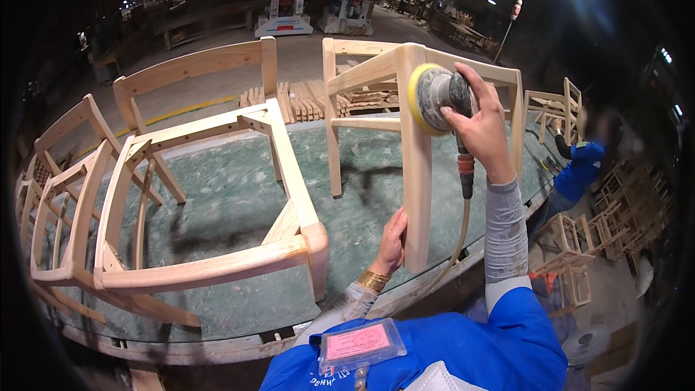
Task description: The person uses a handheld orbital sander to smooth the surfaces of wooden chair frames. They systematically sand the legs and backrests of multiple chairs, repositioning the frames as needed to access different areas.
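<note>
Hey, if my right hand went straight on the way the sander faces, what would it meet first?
The sander in your right hand would meet the chair leg first, near its top; the yellow pad looks against it, though contact is hard to confirm.

On the flat green table (355, 228), a square pale-wood chair frame (203, 269) stands left of an upright pale-wood chair (415, 181); pale wooden slats (300, 101) lie behind.

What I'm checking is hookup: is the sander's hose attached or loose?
Attached: the hose runs from the fitting below the sander in the right hand.
</note>
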Demonstrator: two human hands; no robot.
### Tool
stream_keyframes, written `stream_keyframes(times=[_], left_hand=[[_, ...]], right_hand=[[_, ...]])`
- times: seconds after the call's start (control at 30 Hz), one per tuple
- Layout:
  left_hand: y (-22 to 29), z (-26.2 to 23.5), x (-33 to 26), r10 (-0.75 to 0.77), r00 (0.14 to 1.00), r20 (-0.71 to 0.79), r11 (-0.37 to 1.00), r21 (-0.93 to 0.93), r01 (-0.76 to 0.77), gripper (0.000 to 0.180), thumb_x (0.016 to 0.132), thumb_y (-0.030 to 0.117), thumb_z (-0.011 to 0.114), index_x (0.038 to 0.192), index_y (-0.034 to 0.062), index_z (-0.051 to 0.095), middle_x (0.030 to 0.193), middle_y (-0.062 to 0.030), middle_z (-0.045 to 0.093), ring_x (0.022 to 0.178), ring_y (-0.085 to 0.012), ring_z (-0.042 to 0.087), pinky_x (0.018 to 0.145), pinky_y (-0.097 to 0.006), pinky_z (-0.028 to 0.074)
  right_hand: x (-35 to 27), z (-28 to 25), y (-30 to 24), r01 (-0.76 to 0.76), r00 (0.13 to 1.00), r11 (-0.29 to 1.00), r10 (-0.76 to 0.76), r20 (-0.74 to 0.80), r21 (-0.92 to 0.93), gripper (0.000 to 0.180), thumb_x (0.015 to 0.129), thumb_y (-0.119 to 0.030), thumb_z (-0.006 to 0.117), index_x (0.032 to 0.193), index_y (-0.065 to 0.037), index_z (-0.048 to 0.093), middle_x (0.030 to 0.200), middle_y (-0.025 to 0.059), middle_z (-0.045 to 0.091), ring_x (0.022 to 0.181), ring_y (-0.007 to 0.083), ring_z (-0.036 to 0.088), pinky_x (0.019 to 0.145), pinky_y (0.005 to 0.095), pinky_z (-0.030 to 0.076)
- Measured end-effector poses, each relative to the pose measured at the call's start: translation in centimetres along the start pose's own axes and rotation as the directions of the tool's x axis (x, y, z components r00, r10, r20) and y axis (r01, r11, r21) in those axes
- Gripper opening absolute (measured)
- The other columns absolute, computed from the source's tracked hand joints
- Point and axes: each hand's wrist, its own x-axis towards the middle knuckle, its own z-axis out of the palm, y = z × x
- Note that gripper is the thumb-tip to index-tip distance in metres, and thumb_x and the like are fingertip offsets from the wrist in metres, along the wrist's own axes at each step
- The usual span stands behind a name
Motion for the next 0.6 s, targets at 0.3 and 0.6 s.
stream_keyframes(times=[0.3, 0.6], left_hand=[[-0.4, -0.5, -0.2, 0.032, 0.999, -0.016, 0.999, -0.018, -0.033, 0.041, 0.098, 0.02, 0.045, 0.134, -0.0004, 0.042, 0.122, -0.0055, 0.056, 0.107, -0.0113, 0.054, 0.092, -0.026, 0.044], [-0.7, -0.8, 0.1, 0.044, 0.999, -0.016, 0.999, -0.028, -0.045, 0.041, 0.098, 0.019, 0.046, 0.133, -0.0007, 0.043, 0.12, -0.0057, 0.057, 0.106, -0.012, 0.055, 0.092, -0.026, 0.044]], right_hand=[[-1.0, 0.0, -1.2, -0.045, 0.998, 0.999, 0.043, 0.05, 0.022, 0.065, 0.068, -0.008, 0.071, 0.128, -0.022, 0.051, 0.105, 0.0164, 0.055, 0.1, 0.0312, 0.055, 0.088, 0.0391, 0.046], [-0.3, -0.1, -1.5, -0.017, 0.998, 1.0, 0.016, 0.063, 0.015, 0.064, 0.066, -0.006, 0.071, 0.126, -0.021, 0.053, 0.101, 0.0168, 0.056, 0.096, 0.0327, 0.057, 0.087, 0.0383, 0.045]])
